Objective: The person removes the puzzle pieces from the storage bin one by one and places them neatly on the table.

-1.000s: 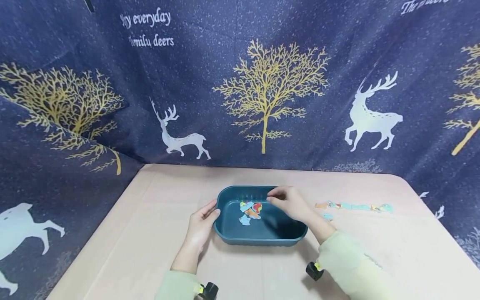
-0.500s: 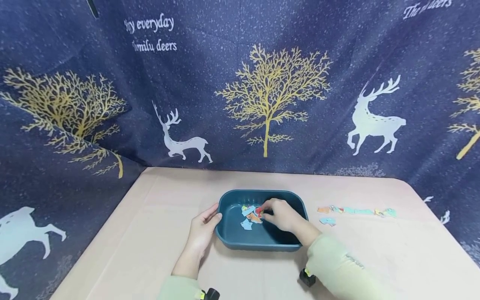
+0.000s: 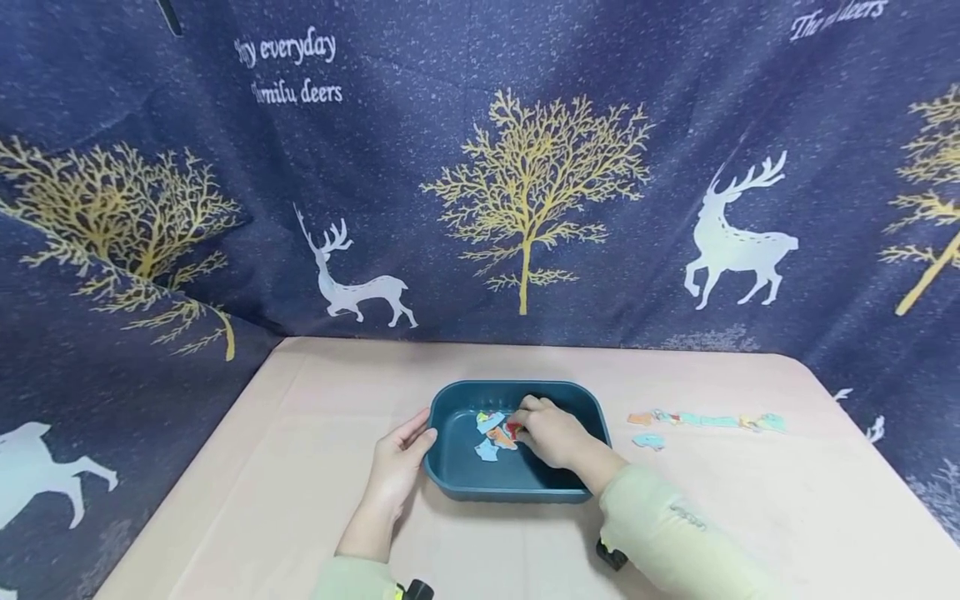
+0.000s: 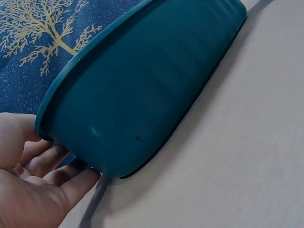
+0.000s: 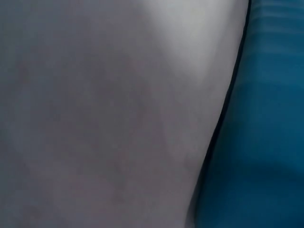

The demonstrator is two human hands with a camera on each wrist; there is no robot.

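A dark teal plastic basin (image 3: 517,495) stands on the table. My left hand (image 3: 397,458) grips its left end, with the thumb at the rim and the fingers against the outer wall; the left wrist view shows the basin's outside (image 4: 128,95) and that hand (image 4: 42,175) close up. Inside lie several flat puzzle pieces: a light blue one (image 3: 487,451), an orange one (image 3: 501,438) and a blue-and-yellow cluster. My right hand (image 3: 551,433) reaches into the basin, its fingertips pinching a red puzzle piece (image 3: 513,430), mostly hidden by the fingers. The right wrist view lacks this hand.
Right of the basin, a row of several colourful puzzle pieces (image 3: 708,421) lies on the table (image 3: 300,467). A single light blue piece (image 3: 648,441) lies just in front of the row's left end. A dark blue printed cloth (image 3: 480,208) hangs behind.
My right hand has come down from above the basin's back rim to the red puzzle piece inside. The left hand keeps its hold on the basin. The head view has shifted slightly.
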